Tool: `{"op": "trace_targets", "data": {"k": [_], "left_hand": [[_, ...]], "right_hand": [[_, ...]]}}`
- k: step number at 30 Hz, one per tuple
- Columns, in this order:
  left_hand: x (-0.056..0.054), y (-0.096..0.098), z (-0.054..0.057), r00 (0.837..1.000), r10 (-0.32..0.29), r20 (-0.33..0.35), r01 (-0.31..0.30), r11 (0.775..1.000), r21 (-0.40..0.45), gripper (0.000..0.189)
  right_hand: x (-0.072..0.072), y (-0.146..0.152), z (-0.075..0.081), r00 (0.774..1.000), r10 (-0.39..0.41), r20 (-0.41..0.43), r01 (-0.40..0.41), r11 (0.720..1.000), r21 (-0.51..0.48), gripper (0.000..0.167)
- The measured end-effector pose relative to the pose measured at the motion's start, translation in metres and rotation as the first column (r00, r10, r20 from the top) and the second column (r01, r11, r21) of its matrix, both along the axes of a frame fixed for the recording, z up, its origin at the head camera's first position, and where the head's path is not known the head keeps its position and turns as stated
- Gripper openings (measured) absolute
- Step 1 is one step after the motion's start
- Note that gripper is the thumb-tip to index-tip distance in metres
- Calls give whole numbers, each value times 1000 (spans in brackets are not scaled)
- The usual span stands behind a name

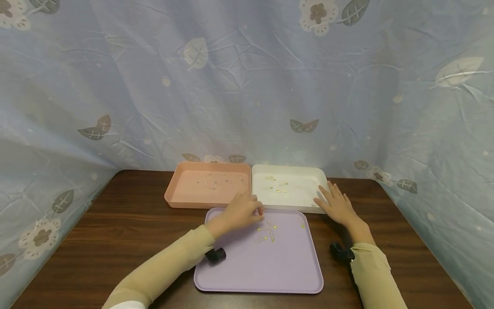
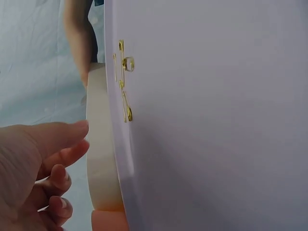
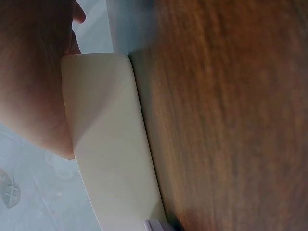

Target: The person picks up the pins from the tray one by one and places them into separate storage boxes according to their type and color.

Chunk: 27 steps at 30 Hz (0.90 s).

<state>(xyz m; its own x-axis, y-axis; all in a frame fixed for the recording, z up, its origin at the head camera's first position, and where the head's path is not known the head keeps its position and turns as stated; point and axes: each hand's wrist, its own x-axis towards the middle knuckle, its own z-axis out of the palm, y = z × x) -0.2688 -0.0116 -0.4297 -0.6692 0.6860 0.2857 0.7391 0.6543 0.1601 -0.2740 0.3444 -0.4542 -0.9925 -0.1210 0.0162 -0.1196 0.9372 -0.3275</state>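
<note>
My left hand (image 1: 240, 211) hovers over the back edge of the purple tray (image 1: 256, 270), its fingers loosely bent. In the left wrist view nothing shows between the thumb (image 2: 67, 132) and fingers. Several gold safety pins (image 1: 272, 235) lie on the purple tray, just right of that hand; one (image 1: 301, 222) sits apart near its right rim. My right hand (image 1: 337, 205), fingers spread, rests at the right front corner of the white tray (image 1: 285, 207). In the right wrist view this hand (image 3: 36, 82) lies over the tray's rim, with most fingers hidden.
Gold safety pins (image 1: 283, 184) lie in the white tray. Silver-looking safety pins (image 1: 210, 187) are scattered in the pink tray (image 1: 206, 205) to its left. Both trays stand behind the purple one on a dark wooden table (image 1: 127, 223), before a patterned blue cloth (image 1: 247, 94).
</note>
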Motion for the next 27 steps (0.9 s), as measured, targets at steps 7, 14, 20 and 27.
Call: {"op": "trace_targets", "data": {"k": [7,14,20,27], "left_hand": [[4,-1,-1,993,-55,107,64,995,-81,16],[8,1,-1,981,-42,188,68,989,-135,13],[9,3,0,979,-47,198,80,984,-159,8],[7,5,-2,980,-60,189,93,981,-172,5]], "right_hand": [[0,0,1,1000,0,2,0,1000,-5,74],[1,0,2,1000,2,4,-2,1000,7,73],[2,0,2,1000,1,6,-1,1000,0,73],[2,0,3,1000,4,12,-4,1000,-8,74]]}}
